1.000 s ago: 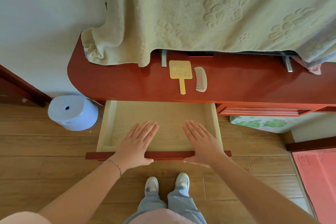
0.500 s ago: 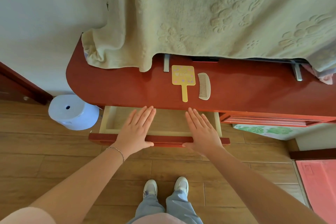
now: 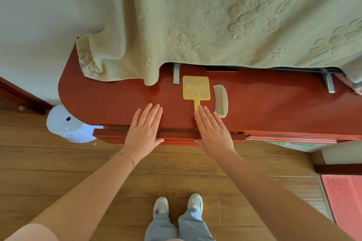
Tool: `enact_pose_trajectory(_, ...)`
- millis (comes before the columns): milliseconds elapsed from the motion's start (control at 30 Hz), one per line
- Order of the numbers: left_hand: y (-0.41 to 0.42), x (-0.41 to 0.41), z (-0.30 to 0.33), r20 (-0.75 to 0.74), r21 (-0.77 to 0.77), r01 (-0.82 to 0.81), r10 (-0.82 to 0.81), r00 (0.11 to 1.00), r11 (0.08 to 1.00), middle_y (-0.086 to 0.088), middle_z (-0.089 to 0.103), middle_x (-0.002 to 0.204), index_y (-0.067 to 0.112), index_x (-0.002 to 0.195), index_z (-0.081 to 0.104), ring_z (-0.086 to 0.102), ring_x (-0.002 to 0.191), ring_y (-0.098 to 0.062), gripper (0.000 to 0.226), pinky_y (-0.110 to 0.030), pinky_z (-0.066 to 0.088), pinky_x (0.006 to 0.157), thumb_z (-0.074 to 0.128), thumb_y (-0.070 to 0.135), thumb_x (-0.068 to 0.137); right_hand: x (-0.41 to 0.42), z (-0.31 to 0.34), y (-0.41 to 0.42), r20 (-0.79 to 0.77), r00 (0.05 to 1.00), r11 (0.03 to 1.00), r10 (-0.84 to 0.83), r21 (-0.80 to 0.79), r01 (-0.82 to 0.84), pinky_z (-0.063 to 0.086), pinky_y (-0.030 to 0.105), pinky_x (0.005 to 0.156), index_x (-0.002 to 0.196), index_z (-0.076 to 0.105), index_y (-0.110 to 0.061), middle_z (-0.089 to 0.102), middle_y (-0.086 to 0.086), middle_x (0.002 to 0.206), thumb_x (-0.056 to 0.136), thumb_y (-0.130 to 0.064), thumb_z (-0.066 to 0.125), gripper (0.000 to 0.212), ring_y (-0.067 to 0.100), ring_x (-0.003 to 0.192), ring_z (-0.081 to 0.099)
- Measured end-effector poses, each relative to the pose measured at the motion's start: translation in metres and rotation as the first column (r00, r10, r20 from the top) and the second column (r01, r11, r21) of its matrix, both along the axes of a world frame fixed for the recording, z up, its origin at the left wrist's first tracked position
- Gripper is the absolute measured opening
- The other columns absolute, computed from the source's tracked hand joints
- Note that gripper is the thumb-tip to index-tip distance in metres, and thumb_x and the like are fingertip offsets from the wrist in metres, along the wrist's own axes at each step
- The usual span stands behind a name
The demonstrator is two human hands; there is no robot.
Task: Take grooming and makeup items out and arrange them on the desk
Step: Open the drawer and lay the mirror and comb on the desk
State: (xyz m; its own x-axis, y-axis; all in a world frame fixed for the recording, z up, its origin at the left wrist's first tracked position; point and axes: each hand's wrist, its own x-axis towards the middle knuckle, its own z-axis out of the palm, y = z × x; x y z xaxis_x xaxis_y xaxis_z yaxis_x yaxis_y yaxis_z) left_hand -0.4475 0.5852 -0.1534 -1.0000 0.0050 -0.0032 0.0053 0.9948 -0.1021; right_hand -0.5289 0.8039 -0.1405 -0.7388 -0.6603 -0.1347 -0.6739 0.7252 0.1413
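A yellow hand mirror (image 3: 196,88) with pastel flowers lies on the red desk (image 3: 109,101), handle toward me. A beige comb (image 3: 221,100) lies just to its right. The drawer front (image 3: 109,135) under the desktop is pushed in almost flush. My left hand (image 3: 144,129) rests flat with fingers together, palm on the drawer front and fingers over the desk edge. My right hand (image 3: 212,128) lies the same way, its fingertips covering the end of the mirror's handle. Neither hand holds anything.
A pale green towel (image 3: 225,19) drapes over something at the back of the desk, with grey metal feet (image 3: 176,73) showing below it. A pale blue round bin (image 3: 67,124) stands on the wooden floor at the left. A pink mat (image 3: 344,199) lies at the right.
Both hands have pushed the open drawer in under the desktop; its wooden inside is no longer visible. The hands now reach over the desk edge.
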Motion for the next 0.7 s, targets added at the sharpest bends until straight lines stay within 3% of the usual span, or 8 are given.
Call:
enact_pose_trajectory(267, -0.001, -0.017, -0.004, -0.015, -0.006, -0.023, 0.023, 1.0, 1.0, -0.015, 0.044, 0.141, 0.001, 0.137, 0.039, 0.038, 0.131, -0.032, 0.095, -0.051, 0.033, 0.106, 0.077, 0.048, 0.064, -0.017, -0.007, -0.007, -0.021, 0.998, 0.999, -0.054, 0.001, 0.054, 0.011, 0.041, 0.114, 0.145, 0.018, -0.004, 0.025, 0.012, 0.153, 0.07, -0.048, 0.074, 0.104, 0.024, 0.142, 0.022)
enact_pose_trajectory(467, -0.004, -0.021, -0.009, -0.016, -0.003, -0.057, 0.057, 0.998, 0.998, -0.013, 0.046, 0.14, 0.001, 0.135, 0.042, 0.039, 0.131, -0.031, 0.088, -0.053, 0.035, 0.104, 0.075, 0.048, 0.068, -0.018, -0.014, -0.011, -0.037, 0.992, 0.989, -0.117, -0.09, 0.113, 0.016, 0.043, 0.112, 0.143, 0.03, -0.003, 0.035, 0.013, 0.149, 0.066, -0.042, 0.079, 0.099, 0.025, 0.138, 0.032)
enact_pose_trajectory(700, 0.003, -0.022, 0.0, -0.037, 0.004, 0.029, -0.029, 0.999, 1.0, -0.015, 0.044, 0.141, 0.001, 0.136, 0.04, 0.038, 0.131, -0.032, 0.087, -0.054, 0.033, 0.104, 0.074, 0.043, 0.069, -0.013, -0.011, -0.007, -0.026, 0.986, 0.979, -0.165, -0.129, 0.161, 0.015, 0.04, 0.113, 0.145, 0.023, -0.004, 0.029, 0.011, 0.152, 0.077, -0.044, 0.069, 0.091, 0.023, 0.141, 0.025)
